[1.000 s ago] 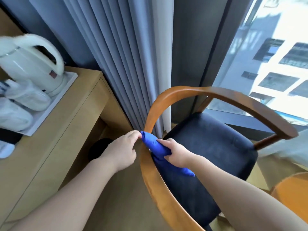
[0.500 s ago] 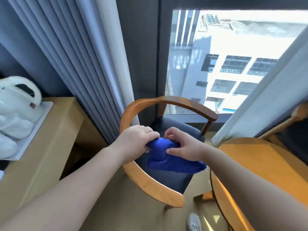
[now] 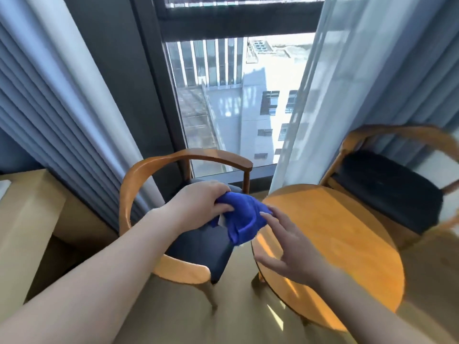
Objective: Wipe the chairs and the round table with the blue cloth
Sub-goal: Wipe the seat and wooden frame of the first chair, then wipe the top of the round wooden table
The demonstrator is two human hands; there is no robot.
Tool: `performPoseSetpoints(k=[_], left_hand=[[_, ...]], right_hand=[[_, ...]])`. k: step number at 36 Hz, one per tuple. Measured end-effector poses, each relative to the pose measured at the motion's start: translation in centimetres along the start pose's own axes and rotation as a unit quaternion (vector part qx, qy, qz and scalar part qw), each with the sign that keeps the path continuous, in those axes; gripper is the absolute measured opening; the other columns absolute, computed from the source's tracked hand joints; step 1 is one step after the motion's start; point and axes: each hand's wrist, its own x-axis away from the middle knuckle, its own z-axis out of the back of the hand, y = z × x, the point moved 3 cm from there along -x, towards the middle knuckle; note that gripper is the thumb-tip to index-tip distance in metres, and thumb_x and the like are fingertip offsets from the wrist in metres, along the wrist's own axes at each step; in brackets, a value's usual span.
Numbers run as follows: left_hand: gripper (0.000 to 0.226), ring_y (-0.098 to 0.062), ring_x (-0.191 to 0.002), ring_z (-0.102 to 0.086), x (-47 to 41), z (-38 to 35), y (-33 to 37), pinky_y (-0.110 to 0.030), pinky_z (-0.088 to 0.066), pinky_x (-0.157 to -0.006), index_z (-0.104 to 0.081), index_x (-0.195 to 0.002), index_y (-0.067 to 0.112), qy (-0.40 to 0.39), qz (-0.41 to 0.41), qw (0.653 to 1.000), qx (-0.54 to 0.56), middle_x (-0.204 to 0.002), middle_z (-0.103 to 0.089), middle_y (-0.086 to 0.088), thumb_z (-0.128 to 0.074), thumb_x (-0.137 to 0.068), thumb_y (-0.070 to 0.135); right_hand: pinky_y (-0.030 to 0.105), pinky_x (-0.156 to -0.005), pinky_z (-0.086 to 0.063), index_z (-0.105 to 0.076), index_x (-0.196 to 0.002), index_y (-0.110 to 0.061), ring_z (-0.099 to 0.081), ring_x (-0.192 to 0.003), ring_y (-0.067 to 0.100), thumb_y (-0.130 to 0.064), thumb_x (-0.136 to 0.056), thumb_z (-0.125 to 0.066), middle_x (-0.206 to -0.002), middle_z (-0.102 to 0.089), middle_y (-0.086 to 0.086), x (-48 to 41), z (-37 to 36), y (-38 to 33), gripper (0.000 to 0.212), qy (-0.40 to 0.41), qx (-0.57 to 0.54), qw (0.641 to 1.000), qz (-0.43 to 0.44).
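The left hand (image 3: 198,202) had its fingertips buried in the blue cloth (image 3: 243,219), and hand and cloth together covered the far part of the dark seat of the left chair (image 3: 149,170), with a small white scrap under the cloth too tiny to make out! The right hand (image 3: 285,247) was smeared by blur, so whether its fingertips touched the cloth couldn't be told, and it blocked the left rim of the round table (image 3: 335,232). The right chair (image 3: 387,184) was blurred and clipped by the right edge, the desk (image 3: 24,207) by the left, both forearms by the bottom.
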Motion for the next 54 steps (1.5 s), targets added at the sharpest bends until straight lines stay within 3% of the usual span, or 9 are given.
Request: performPoseSetpoints(k=[10,14,20,23,25,30,36,43,54], left_hand=[[0.009,-0.001,-0.073,-0.054,-4.0,-7.5,14.8,-0.023,-0.04,-0.064,-0.057,-0.084,0.033,-0.003,0.004,0.998,0.058,-0.076,-0.059,0.014,-0.057,-0.087,0.042],[0.015,0.0,-0.075,-0.056,-5.8,-10.1,18.7,-0.022,-0.046,-0.066,-0.06,-0.087,0.03,0.008,0.017,0.993,0.113,-0.078,-0.062,0.012,-0.056,-0.086,0.044],[0.027,-0.012,-0.075,-0.059,-9.3,-13.2,23.6,-0.027,-0.048,-0.068,-0.062,-0.089,0.016,-0.031,0.002,0.991,0.132,-0.08,-0.064,0.001,-0.057,-0.088,0.042],[0.032,-0.016,-0.076,-0.059,-11.0,-14.1,25.0,-0.036,-0.049,-0.07,-0.062,-0.09,0.016,-0.073,-0.013,0.994,0.08,-0.081,-0.064,0.0,-0.052,-0.089,0.046],[0.037,-0.018,-0.073,-0.058,-12.2,-14.7,25.6,-0.041,-0.048,-0.07,-0.06,-0.086,0.017,-0.097,-0.029,0.994,0.039,-0.078,-0.063,-0.001,-0.047,-0.09,0.051],[0.044,-0.009,-0.075,-0.058,-15.3,-16.4,26.2,-0.038,-0.049,-0.071,-0.056,-0.093,0.033,-0.138,-0.047,0.987,0.074,-0.08,-0.064,0.009,-0.039,-0.082,0.071],[0.024,-0.006,-0.076,-0.053,-20.0,-18.5,27.5,-0.025,-0.038,-0.055,-0.05,-0.093,0.038,-0.06,-0.117,0.991,-0.013,-0.081,-0.057,0.018,-0.051,-0.078,0.056],[0.02,-0.003,-0.055,-0.054,-23.4,-22.1,29.0,-0.03,-0.051,-0.052,-0.054,-0.089,0.036,-0.07,-0.053,0.995,0.054,-0.073,-0.058,0.013,-0.036,-0.092,0.045],[0.018,-0.012,-0.068,-0.055,-24.1,-30.4,31.9,-0.033,-0.049,-0.062,-0.056,-0.09,0.027,-0.097,0.079,0.991,0.052,-0.081,-0.06,0.009,-0.039,-0.092,0.031]], right_hand=[[0.046,-0.098,-0.046,-0.043,-0.141,-0.011,-0.049,-0.122,0.033,-0.037,-0.083,-0.069,-0.145,-0.04,0.013,10.5,4.7,7.9,0.069,0.125,-0.024,0.991,-0.05],[0.034,-0.113,-0.022,-0.012,-0.153,-0.016,-0.024,-0.142,0.028,-0.045,-0.083,-0.068,-0.159,-0.017,0.009,14.8,5.8,12.4,0.094,0.073,0.005,0.994,-0.084],[0.041,-0.1,-0.045,-0.055,-0.131,-0.005,-0.053,-0.122,0.031,-0.001,-0.078,-0.071,-0.134,-0.055,0.012,17.6,9.0,17.2,0.055,0.196,-0.054,0.974,-0.098],[0.017,-0.096,-0.04,-0.063,-0.118,-0.004,-0.057,-0.11,0.021,0.008,-0.08,-0.06,-0.117,-0.065,0.005,18.0,10.7,19.3,0.04,0.226,-0.121,0.961,-0.108],[0.009,-0.091,-0.037,-0.063,-0.116,-0.006,-0.057,-0.108,0.017,0.009,-0.083,-0.055,-0.116,-0.064,0.003,18.0,11.8,21.0,0.037,0.216,-0.142,0.957,-0.135],[0.028,-0.081,-0.047,-0.06,-0.113,-0.016,-0.06,-0.096,0.016,-0.001,-0.088,-0.049,-0.106,-0.067,-0.002,17.0,14.2,25.0,0.031,0.15,-0.148,0.962,-0.173],[0.006,-0.065,-0.04,-0.05,-0.095,-0.046,-0.058,-0.083,-0.006,-0.01,-0.091,-0.051,-0.088,-0.061,-0.025,15.7,17.3,29.4,0.036,0.172,-0.173,0.943,-0.226],[0.01,-0.062,-0.044,-0.056,-0.095,-0.042,-0.06,-0.076,0.001,-0.008,-0.091,-0.056,-0.087,-0.066,-0.024,15.3,18.8,34.0,0.034,0.155,-0.202,0.941,-0.222],[0.035,-0.07,-0.052,-0.056,-0.096,-0.043,-0.061,-0.076,0.01,-0.008,-0.089,-0.053,-0.086,-0.066,-0.016,16.0,15.7,43.7,0.037,-0.012,-0.195,0.962,-0.191]])
